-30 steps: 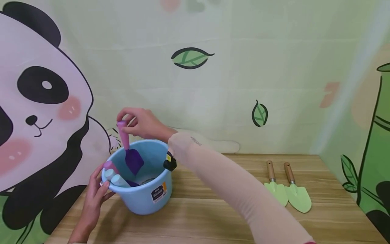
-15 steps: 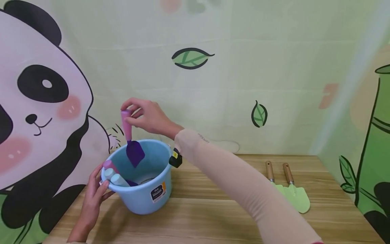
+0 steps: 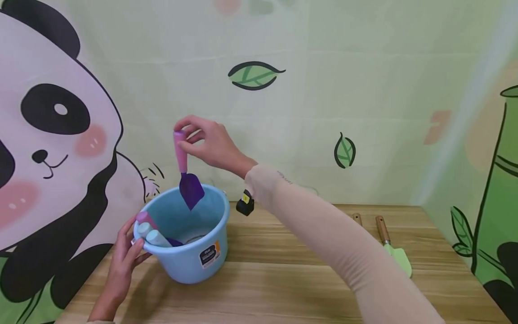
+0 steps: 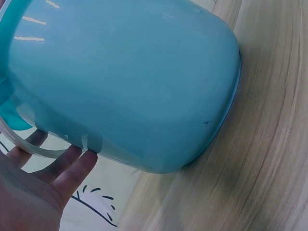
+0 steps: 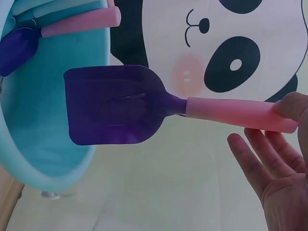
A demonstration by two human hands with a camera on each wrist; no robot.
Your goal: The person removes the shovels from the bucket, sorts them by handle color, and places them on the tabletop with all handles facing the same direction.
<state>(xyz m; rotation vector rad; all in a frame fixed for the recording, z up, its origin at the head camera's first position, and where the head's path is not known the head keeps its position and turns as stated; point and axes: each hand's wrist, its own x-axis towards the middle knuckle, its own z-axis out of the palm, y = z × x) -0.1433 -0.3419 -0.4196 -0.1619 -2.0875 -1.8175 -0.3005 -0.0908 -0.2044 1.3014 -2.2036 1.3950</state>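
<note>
My right hand (image 3: 210,141) pinches the top of the pink handle of a small shovel (image 3: 191,190) with a purple blade. The shovel hangs blade down over the light blue bucket (image 3: 194,267), its tip around rim height. In the right wrist view, thumb and fingers hold the handle's end, and the flat blade (image 5: 113,106) shows fully. My left hand (image 3: 123,258) holds the bucket's left side, thumb near the rim; in the left wrist view its fingers (image 4: 74,175) touch the outer wall by the pale bail handle (image 4: 29,147). The bucket stands upright on the wooden table.
Inside the bucket, a second purple shovel (image 5: 19,50) with a pink handle and two light blue handles (image 3: 157,238) lean at the left rim. Two green trowels with wooden handles (image 3: 382,229) lie at right, partly behind my sleeve. A panda-printed backdrop (image 3: 283,135) stands behind the table (image 3: 267,288).
My right hand has raised the shovel up and to the right, bringing most of its blade up out of the bucket. My left hand and the bucket have stayed in place.
</note>
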